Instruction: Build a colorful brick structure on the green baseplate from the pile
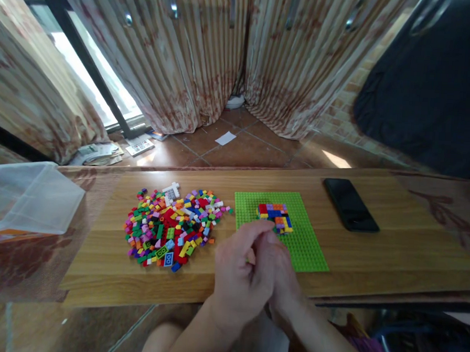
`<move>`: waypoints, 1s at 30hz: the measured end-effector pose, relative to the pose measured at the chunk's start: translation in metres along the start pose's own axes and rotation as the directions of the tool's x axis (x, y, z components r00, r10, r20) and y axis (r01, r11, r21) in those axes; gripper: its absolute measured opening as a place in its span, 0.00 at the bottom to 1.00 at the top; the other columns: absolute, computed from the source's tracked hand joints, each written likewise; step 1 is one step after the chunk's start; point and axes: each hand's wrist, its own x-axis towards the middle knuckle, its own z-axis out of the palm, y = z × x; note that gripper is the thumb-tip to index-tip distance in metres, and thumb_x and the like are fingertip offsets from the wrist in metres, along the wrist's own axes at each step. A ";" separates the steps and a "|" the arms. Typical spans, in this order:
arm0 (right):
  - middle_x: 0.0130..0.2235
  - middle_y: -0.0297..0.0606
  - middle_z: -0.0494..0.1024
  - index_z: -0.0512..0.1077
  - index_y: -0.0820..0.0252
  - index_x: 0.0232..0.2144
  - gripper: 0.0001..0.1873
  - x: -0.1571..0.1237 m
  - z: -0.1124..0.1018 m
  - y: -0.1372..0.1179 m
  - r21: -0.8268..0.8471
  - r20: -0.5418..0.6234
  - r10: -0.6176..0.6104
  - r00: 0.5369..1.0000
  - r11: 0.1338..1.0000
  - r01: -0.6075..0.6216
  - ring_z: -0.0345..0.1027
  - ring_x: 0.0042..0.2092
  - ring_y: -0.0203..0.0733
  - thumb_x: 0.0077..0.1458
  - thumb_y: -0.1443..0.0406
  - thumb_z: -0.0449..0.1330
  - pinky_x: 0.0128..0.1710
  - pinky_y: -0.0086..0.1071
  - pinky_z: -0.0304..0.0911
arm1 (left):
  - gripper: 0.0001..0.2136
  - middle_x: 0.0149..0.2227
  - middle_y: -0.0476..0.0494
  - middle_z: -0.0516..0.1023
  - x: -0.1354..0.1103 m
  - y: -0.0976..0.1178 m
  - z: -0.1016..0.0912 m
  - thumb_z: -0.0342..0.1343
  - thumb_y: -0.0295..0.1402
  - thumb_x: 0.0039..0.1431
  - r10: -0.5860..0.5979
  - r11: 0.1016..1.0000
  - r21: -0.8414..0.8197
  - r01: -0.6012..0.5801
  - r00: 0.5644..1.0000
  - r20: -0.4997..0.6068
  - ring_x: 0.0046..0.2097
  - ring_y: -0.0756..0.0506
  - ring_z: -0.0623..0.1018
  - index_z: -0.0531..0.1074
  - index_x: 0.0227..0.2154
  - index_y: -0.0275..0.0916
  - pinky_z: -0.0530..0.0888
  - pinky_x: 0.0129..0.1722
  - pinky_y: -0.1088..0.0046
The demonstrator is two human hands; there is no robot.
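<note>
A square-ringed structure of toy bricks (275, 214) in red, blue, orange, purple and yellow stands on the green baseplate (309, 256). At the plate's near left edge my two hands meet, just in front of the bricks. My left hand (244, 268) is closed, its fingers curled against the right. My right hand (279, 267) is closed too, its fingertips pressed to the left hand close to the brick structure. Whatever lies between the fingers is hidden; only a tiny coloured spot shows in the gap. To the left lies a pile of loose toy bricks (169, 230) in many colours.
The wooden tabletop (101, 248) carries everything. A black phone (350, 204) lies right of the baseplate. A translucent plastic bin (29, 199) stands at the far left. Beyond the table's far edge are striped curtains (193, 63), a tiled floor and a white paper (225, 138).
</note>
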 end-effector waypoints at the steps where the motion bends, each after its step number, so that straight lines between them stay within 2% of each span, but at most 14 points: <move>1: 0.33 0.37 0.72 0.73 0.57 0.36 0.13 0.002 -0.003 0.000 0.017 -0.009 0.020 1.000 1.000 -0.020 0.69 0.35 0.39 0.61 0.69 0.49 0.32 0.30 0.66 | 0.06 0.31 0.48 0.78 0.003 -0.003 -0.001 0.51 0.27 0.60 -0.072 0.997 -0.032 0.071 0.997 -0.022 0.32 0.51 0.77 0.72 0.38 0.38 0.72 0.32 0.78; 3: 0.34 0.37 0.72 0.74 0.57 0.35 0.11 0.004 -0.007 0.003 0.057 -0.026 0.056 0.998 0.997 -0.054 0.69 0.35 0.38 0.59 0.70 0.52 0.34 0.30 0.66 | 0.06 0.29 0.49 0.76 0.009 -0.009 -0.002 0.52 0.30 0.61 -0.214 0.971 -0.117 0.208 0.976 -0.043 0.31 0.52 0.76 0.72 0.37 0.38 0.71 0.31 0.79; 6: 0.37 0.37 0.74 0.75 0.55 0.36 0.10 0.004 -0.014 0.010 0.091 -0.050 0.060 0.997 0.994 -0.055 0.70 0.39 0.39 0.57 0.71 0.55 0.37 0.31 0.67 | 0.05 0.25 0.52 0.72 0.014 -0.016 -0.001 0.53 0.32 0.59 -0.367 0.909 -0.220 0.355 0.930 -0.014 0.27 0.53 0.71 0.71 0.36 0.37 0.67 0.26 0.80; 8: 0.38 0.38 0.74 0.75 0.54 0.37 0.10 0.003 -0.022 0.019 0.082 -0.097 0.050 0.994 0.996 -0.042 0.71 0.40 0.40 0.57 0.70 0.56 0.39 0.32 0.67 | 0.06 0.24 0.52 0.71 0.015 -0.019 0.001 0.54 0.32 0.58 -0.433 0.875 -0.227 0.427 0.901 0.023 0.26 0.53 0.70 0.71 0.36 0.36 0.66 0.24 0.80; 11: 0.38 0.38 0.76 0.76 0.54 0.35 0.08 0.003 -0.038 0.033 0.080 -0.177 0.047 0.983 0.996 -0.034 0.72 0.40 0.41 0.58 0.67 0.57 0.40 0.34 0.68 | 0.07 0.24 0.52 0.72 0.013 -0.023 0.005 0.53 0.32 0.57 -0.484 0.855 -0.151 0.496 0.868 0.110 0.25 0.53 0.70 0.71 0.37 0.36 0.65 0.24 0.80; 14: 0.37 0.38 0.77 0.76 0.54 0.35 0.07 0.006 -0.053 0.046 0.046 -0.233 0.046 0.971 0.998 -0.036 0.72 0.40 0.42 0.57 0.66 0.58 0.42 0.36 0.68 | 0.08 0.26 0.51 0.74 0.009 -0.026 0.010 0.52 0.31 0.58 -0.475 0.876 0.008 0.482 0.859 0.191 0.24 0.53 0.70 0.72 0.39 0.37 0.64 0.23 0.79; 18: 0.37 0.37 0.79 0.76 0.52 0.38 0.07 0.009 -0.064 0.055 -0.055 -0.227 -0.022 0.974 0.998 0.010 0.71 0.42 0.44 0.56 0.65 0.60 0.43 0.40 0.67 | 0.13 0.29 0.48 0.78 0.005 -0.027 0.015 0.51 0.31 0.58 -0.474 0.879 0.203 0.432 0.839 0.267 0.25 0.51 0.71 0.73 0.44 0.39 0.65 0.25 0.77; 30: 0.39 0.35 0.80 0.76 0.51 0.42 0.14 0.010 -0.063 0.055 -0.110 -0.088 -0.120 0.989 0.988 0.110 0.70 0.43 0.43 0.57 0.71 0.56 0.44 0.40 0.67 | 0.21 0.39 0.44 0.81 -0.010 -0.027 0.031 0.48 0.31 0.59 -0.422 0.890 0.370 0.267 0.791 0.443 0.31 0.47 0.78 0.66 0.56 0.39 0.72 0.30 0.71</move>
